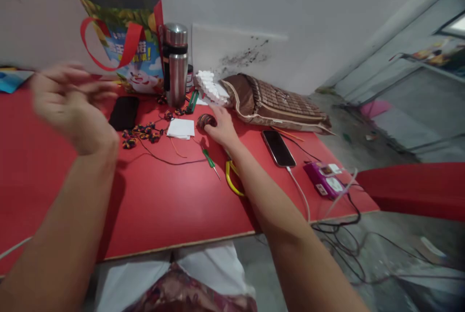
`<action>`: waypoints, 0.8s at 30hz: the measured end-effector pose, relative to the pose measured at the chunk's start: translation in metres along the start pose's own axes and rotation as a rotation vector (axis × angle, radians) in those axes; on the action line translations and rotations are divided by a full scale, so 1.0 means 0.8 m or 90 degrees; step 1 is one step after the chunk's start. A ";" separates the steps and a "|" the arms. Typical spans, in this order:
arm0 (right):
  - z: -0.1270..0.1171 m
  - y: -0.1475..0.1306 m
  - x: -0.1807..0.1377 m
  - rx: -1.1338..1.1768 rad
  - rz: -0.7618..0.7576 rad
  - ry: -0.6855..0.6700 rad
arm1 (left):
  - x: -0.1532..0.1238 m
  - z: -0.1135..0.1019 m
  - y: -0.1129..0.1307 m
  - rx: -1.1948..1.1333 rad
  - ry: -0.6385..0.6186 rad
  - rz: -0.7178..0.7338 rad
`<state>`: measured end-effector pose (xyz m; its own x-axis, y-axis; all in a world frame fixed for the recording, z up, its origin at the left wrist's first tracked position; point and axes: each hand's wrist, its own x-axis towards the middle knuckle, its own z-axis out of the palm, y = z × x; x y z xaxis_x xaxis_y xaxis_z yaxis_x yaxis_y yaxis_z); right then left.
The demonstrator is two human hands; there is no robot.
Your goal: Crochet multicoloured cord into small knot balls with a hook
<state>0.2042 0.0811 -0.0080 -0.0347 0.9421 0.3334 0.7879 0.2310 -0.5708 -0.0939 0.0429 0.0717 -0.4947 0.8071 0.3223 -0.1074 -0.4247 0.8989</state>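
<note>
My right hand (222, 125) reaches to the middle of the table, its thumb and fingers around the right side of a dark, striped ball of cord (205, 120). My left hand (72, 101) is raised over the left side, blurred, with its fingers loosely bent and apart; nothing shows in it. Between the hands lie white paper squares (180, 128) and a knotted string of black, red and yellow cord (143, 132). A small green-handled tool with a thin metal tip (209, 158) rests nearer to me. Yellow-handled scissors (232, 179) are partly covered by my right forearm.
Along the wall stand a printed bag (141, 67), a steel thermos (177, 70) and a brown cushion (279, 101). A black phone (124, 113) lies left, a charging phone (279, 148) right. A purple power strip (325, 179) with cables sits near the table's right edge.
</note>
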 end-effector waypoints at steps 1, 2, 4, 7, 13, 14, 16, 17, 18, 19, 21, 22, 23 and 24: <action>0.008 0.003 0.003 -0.001 0.005 -0.009 | -0.007 0.012 -0.015 -0.037 0.123 0.110; 0.014 0.006 0.002 0.000 0.003 -0.015 | -0.019 0.022 -0.032 -0.035 0.107 0.113; 0.016 0.012 -0.003 0.008 -0.019 -0.025 | -0.053 0.035 -0.066 -0.020 0.050 0.067; 0.007 0.013 -0.015 0.060 -0.065 -0.007 | -0.099 0.037 -0.097 -0.005 -0.104 -0.074; 0.005 -0.025 -0.044 0.238 -0.224 0.032 | -0.112 0.038 -0.098 -0.040 -0.211 -0.194; 0.009 -0.032 -0.049 0.219 -0.265 0.022 | -0.110 0.039 -0.097 -0.069 -0.230 -0.219; 0.016 -0.042 -0.058 0.179 -0.339 0.022 | -0.109 0.042 -0.095 -0.139 -0.279 -0.287; 0.020 -0.045 -0.061 0.161 -0.367 0.034 | -0.109 0.043 -0.094 -0.168 -0.307 -0.329; 0.022 -0.047 -0.063 0.147 -0.385 0.051 | -0.111 0.043 -0.093 -0.191 -0.331 -0.370; 0.024 -0.048 -0.065 0.136 -0.397 0.069 | -0.112 0.043 -0.091 -0.208 -0.348 -0.409; 0.024 -0.049 -0.066 0.131 -0.418 0.087 | -0.114 0.043 -0.088 -0.237 -0.348 -0.469; 0.022 -0.050 -0.067 0.139 -0.429 0.080 | -0.114 0.042 -0.088 -0.247 -0.334 -0.487; 0.019 -0.050 -0.066 0.155 -0.436 0.064 | -0.113 0.040 -0.087 -0.250 -0.316 -0.496; 0.015 -0.051 -0.066 0.176 -0.435 0.044 | -0.112 0.039 -0.088 -0.245 -0.297 -0.496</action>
<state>0.1663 0.0248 -0.0115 -0.4153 0.5515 0.7234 0.4204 0.8216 -0.3850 -0.0156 0.0133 -0.0109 0.2139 0.9636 -0.1601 -0.5734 0.2566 0.7781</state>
